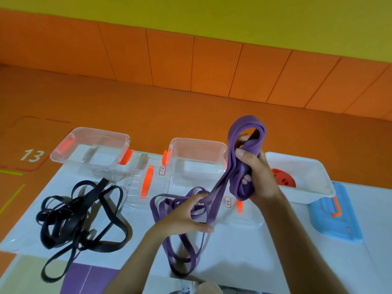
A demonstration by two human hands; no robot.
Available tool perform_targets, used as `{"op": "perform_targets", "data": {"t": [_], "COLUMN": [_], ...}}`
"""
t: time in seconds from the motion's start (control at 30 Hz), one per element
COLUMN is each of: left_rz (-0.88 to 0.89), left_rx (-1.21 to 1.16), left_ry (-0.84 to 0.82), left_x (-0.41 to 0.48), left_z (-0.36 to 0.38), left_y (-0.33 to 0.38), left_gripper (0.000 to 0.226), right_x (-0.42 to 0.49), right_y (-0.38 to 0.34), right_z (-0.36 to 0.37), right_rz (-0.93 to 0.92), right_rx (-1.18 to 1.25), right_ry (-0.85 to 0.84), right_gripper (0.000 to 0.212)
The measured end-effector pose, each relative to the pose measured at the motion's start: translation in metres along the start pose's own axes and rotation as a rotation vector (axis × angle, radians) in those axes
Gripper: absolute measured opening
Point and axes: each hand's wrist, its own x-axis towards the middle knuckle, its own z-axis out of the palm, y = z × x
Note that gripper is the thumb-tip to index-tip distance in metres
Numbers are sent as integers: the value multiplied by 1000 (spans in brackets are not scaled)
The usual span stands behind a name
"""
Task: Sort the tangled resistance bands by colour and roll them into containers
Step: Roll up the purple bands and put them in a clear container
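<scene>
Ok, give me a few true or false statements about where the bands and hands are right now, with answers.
1. The right hand grips a looped bundle of purple band. True.
2. The black bands sit inside the left clear container. False: they lie on the table in front of it.
3. The white container holds a red roll. True.
4. The left hand holds black bands. False: it holds loose purple strands.

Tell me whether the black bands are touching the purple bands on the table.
Apart. In the head view a bare strip of the white table separates the black bands from the nearest loop of the purple bands.
</scene>
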Motion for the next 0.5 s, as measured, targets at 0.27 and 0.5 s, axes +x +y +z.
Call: {"op": "perform_targets", "data": {"t": [0.27, 0.5], "left_rz": [122, 203], "left_rx": [46, -211], "left_ry": [255, 441], "left_x": [26, 3], "left_z": [4, -38], "left_y": [6, 50], "left_gripper": [15, 17], "right_x": [4, 5], "right_y": [-16, -13], "right_z": [9, -14], "right_rz": [-23, -3], "right_rx": [-4, -144], "right_ry": [31, 98], "right_gripper": [5, 21]}}
